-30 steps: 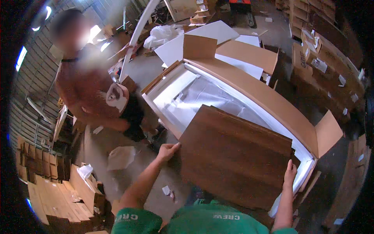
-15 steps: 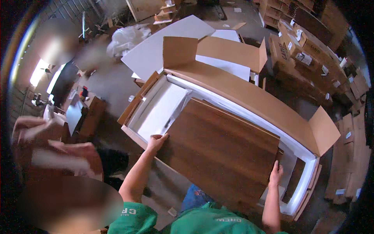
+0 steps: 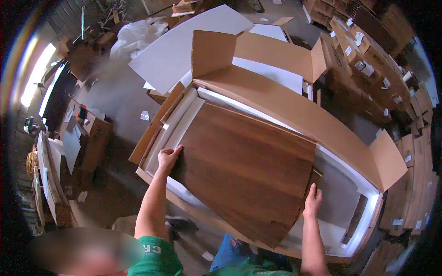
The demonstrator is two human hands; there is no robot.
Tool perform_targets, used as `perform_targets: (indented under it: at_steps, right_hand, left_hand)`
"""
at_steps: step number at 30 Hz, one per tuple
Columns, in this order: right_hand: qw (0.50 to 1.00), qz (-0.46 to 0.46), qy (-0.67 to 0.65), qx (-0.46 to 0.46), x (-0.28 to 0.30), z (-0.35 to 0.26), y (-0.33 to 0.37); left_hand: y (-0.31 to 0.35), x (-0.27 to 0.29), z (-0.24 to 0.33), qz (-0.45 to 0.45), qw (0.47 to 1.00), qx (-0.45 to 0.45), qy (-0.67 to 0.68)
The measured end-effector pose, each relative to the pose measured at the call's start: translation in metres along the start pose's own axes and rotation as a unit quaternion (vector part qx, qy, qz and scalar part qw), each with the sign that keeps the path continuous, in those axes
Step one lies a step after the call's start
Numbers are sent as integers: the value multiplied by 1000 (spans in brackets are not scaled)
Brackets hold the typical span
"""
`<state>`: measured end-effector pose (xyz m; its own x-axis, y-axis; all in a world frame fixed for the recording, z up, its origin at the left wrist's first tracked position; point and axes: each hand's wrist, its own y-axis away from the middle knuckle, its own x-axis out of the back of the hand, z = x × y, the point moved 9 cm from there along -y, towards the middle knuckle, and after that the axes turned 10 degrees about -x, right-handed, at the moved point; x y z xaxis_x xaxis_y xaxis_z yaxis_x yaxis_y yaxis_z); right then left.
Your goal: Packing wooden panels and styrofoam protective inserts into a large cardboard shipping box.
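Note:
A wide dark-brown wood panel (image 3: 244, 161) lies tilted across a long open cardboard box (image 3: 276, 103). My left hand (image 3: 169, 158) is closed on its left edge, thumb on top. On the opposite edge, my right hand (image 3: 312, 200) grips the panel beside a small notched wooden strip. White foam (image 3: 370, 216) lines the box's inner walls. To the right of the panel, a grey-white sheet (image 3: 338, 198) shows inside the box. The panel's near corner reaches over the box's front wall, close to my body.
Behind the box stands another open carton (image 3: 281, 55) with white boards, beside a large white panel (image 3: 184, 50). Stacked long cartons (image 3: 405, 184) line the right side. Clear plastic wrap (image 3: 138, 37) lies at the back. A person's blurred head (image 3: 85, 250) is at lower left.
The panel and both my hands have shifted left over the box, baring more of its right end. The person at the left has moved mostly out of view.

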<state>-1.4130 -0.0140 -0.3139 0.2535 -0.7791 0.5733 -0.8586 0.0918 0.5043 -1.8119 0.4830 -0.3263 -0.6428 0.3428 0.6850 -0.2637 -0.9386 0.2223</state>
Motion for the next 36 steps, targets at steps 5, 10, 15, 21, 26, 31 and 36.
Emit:
perform_targets:
  at_steps: [5, 10, 15, 21, 26, 31, 36]
  right_hand:
    - [996, -19, -86, -25, -17, -1, 10]
    - [993, 6, -53, -102, -21, 7, 7]
    - [997, 2, -46, -58, -13, 6, -3]
    - [995, 47, -84, 32, 62, 22, -17]
    - [995, 78, -17, -63, 114, 41, -28]
    - [996, 76, 29, -34, 103, 56, -66]
    - [996, 86, -1, -8, 86, 52, -70]
  left_hand:
    - [-15, -10, -3, -1, 1000, 0, -3]
    - [-23, -8, 1, 40, 991, -29, -127]
    - [1, 1, 1, 45, 995, -3, -85]
    - [49, -36, 42, 1, 1000, -12, 9]
    - [83, -94, 44, -68, 997, 29, -34]
    - [88, -103, 47, -32, 988, -33, -151]
    - [74, -99, 68, -48, 943, -18, -330]
